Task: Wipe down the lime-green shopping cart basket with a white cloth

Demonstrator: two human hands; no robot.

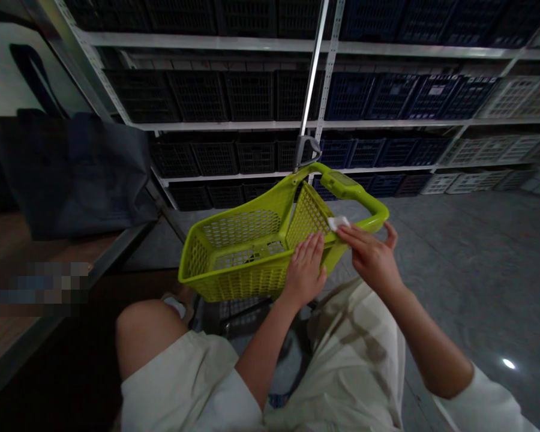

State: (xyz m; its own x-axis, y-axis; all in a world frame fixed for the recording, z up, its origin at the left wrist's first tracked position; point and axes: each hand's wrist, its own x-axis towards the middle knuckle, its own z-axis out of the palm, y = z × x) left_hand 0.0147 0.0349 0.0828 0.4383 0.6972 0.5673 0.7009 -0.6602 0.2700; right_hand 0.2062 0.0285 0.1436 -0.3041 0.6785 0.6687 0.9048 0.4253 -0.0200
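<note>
A lime-green plastic shopping cart (234,282) with perforated basket walls stands in front of my knees. My left hand (305,269) lies on the near rim of the basket, its fingers stretched out flat and close together. At the handle end, my right hand (373,255) pinches a small white cloth (338,222) against the cart's rim. The cloth is partly covered by my fingertips, so whether it is fabric or tissue is unclear. Just beyond my right fingers curves the green cart handle (364,201). A grey grip on a metal pole (306,150) rises behind the cart.
White metal shelves (252,126) hold rows of black, blue and white plastic crates (389,96). On the left, a dark grey tote bag (72,174) sits on a brown-topped table (9,234) with a metal edge. Grey tiled floor (477,258) extends to the right.
</note>
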